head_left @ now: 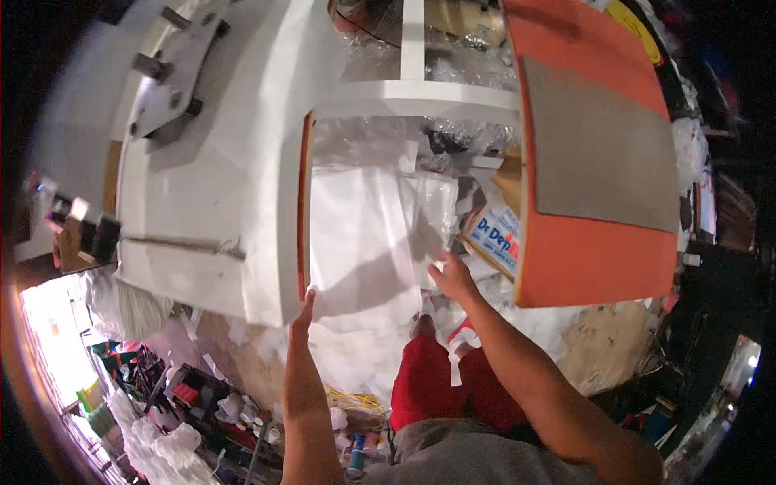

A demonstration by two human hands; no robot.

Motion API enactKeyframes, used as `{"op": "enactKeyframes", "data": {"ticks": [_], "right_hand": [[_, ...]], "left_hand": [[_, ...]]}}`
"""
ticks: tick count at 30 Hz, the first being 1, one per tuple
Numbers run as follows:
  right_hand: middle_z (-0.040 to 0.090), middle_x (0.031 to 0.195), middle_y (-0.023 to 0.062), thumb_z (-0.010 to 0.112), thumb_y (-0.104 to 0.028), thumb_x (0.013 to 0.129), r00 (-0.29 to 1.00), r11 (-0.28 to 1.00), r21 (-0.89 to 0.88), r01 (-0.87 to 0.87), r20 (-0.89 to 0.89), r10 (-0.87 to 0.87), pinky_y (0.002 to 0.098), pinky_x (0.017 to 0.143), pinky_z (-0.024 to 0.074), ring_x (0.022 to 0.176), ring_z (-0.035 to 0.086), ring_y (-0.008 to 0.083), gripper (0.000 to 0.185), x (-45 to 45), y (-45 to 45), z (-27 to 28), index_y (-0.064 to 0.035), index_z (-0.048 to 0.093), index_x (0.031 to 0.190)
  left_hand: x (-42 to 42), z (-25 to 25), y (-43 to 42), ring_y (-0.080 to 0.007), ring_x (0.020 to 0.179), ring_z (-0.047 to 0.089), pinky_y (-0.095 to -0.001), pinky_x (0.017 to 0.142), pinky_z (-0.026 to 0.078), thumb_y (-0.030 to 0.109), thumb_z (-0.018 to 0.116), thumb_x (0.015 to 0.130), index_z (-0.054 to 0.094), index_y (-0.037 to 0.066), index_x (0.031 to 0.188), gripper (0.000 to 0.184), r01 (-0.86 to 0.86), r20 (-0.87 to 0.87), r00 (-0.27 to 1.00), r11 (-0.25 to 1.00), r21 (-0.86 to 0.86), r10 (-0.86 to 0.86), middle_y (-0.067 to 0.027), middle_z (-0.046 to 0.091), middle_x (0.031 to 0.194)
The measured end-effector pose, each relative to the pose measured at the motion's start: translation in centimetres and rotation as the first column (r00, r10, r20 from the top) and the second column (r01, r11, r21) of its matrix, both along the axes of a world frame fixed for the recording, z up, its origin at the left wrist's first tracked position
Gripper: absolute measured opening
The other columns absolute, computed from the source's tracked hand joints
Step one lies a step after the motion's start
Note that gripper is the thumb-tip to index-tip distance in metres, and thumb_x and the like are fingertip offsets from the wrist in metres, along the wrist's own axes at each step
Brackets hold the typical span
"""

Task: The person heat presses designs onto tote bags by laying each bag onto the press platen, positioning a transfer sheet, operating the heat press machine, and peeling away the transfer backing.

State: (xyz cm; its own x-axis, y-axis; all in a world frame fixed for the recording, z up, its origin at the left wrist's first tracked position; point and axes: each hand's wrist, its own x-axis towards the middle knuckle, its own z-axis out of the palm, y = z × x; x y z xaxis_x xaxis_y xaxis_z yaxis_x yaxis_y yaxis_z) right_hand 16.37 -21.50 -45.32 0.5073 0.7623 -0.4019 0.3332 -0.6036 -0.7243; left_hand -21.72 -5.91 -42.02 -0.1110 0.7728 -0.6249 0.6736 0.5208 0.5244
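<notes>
A long white sheet hangs or lies in the gap between the two table-like surfaces. My left hand is at the sheet's lower left edge, close to the corner of the white table. Its thumb points up; the other fingers are mostly hidden. Over to the right, my right hand reaches forward with its thumb and a finger apart, beside crumpled clear plastic. I see nothing between those fingertips. A printed cardboard box lies just beyond that hand.
On the right stands an orange surface with a grey-brown board on it. A metal plate fixture sits on the white table. White scraps cover the floor around my feet. A yellow cord lies behind me.
</notes>
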Motion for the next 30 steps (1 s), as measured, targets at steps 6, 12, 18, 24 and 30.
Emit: {"op": "enactKeyframes", "data": {"ticks": [6, 12, 18, 24, 30], "right_hand": [[0.058, 0.121, 0.0294, 0.076, -0.039, 0.078, 0.954, 0.983, 0.052, 0.177, -0.253, -0.159, 0.0438, 0.095, 0.0476, 0.111, 0.058, 0.0429, 0.074, 1.5, 12.8, -0.9, 0.0105, 0.05, 0.126], [0.057, 0.09, 0.0208, 0.063, -0.012, 0.076, 0.971, 0.957, 0.168, 0.237, -0.062, -0.23, 0.0486, 0.076, 0.0477, 0.084, 0.057, 0.042, 0.025, -0.1, 16.5, 2.5, 0.0, 0.052, 0.096], [0.061, 0.093, 0.0187, 0.062, 0.0, 0.079, 0.994, 0.837, 0.546, 0.043, -0.11, 0.021, 0.0404, 0.074, 0.0506, 0.084, 0.062, 0.0335, 0.021, -0.8, 20.1, 9.4, -0.0011, 0.057, 0.099], [0.066, 0.109, 0.0207, 0.072, -0.056, 0.081, 0.972, 0.986, -0.069, 0.153, -0.171, -0.163, 0.0382, 0.088, 0.0519, 0.099, 0.066, 0.0319, 0.076, 4.8, 16.4, 1.1, 0.004, 0.054, 0.123], [0.052, 0.134, 0.0285, 0.076, -0.064, 0.068, 0.965, 0.993, -0.062, -0.097, -0.248, 0.079, 0.0422, 0.108, 0.0394, 0.127, 0.049, 0.042, 0.107, -0.5, 10.5, -0.2, 0.0051, 0.04, 0.14]], "left_hand": [[1.1, 0.3, -0.3, -0.0224, 0.1, 0.059, -0.0402, 0.079, 0.051, 0.057, 0.077, 0.075, 0.049, -0.001, 0.131, 0.085, -0.1, 0.151, 0.981, 0.981, -0.164, 0.126, -0.015, 0.058, 0.118], [-0.6, 0.2, -1.0, -0.0189, 0.088, 0.064, -0.036, 0.074, 0.053, 0.022, 0.078, 0.083, 0.062, -0.001, 0.114, 0.042, -0.042, 0.256, 0.964, 0.993, -0.115, 0.071, -0.0073, 0.066, 0.097], [1.2, 0.9, -1.2, -0.0203, 0.091, 0.065, -0.0361, 0.077, 0.054, 0.016, 0.076, 0.084, 0.059, -0.001, 0.117, 0.04, -0.111, 0.364, 0.916, 0.978, -0.177, 0.17, -0.0093, 0.066, 0.102], [1.0, -2.3, 0.8, -0.0255, 0.112, 0.057, -0.0407, 0.098, 0.046, 0.023, 0.072, 0.088, 0.047, -0.003, 0.13, 0.055, 0.235, -0.031, 0.972, 0.963, 0.13, -0.233, -0.0148, 0.059, 0.12], [2.6, -6.2, 3.6, -0.0236, 0.123, 0.048, -0.0391, 0.098, 0.044, 0.038, 0.07, 0.091, 0.032, 0.003, 0.148, 0.077, 0.132, -0.004, 0.991, 0.98, 0.151, -0.133, -0.0148, 0.049, 0.136]]}}
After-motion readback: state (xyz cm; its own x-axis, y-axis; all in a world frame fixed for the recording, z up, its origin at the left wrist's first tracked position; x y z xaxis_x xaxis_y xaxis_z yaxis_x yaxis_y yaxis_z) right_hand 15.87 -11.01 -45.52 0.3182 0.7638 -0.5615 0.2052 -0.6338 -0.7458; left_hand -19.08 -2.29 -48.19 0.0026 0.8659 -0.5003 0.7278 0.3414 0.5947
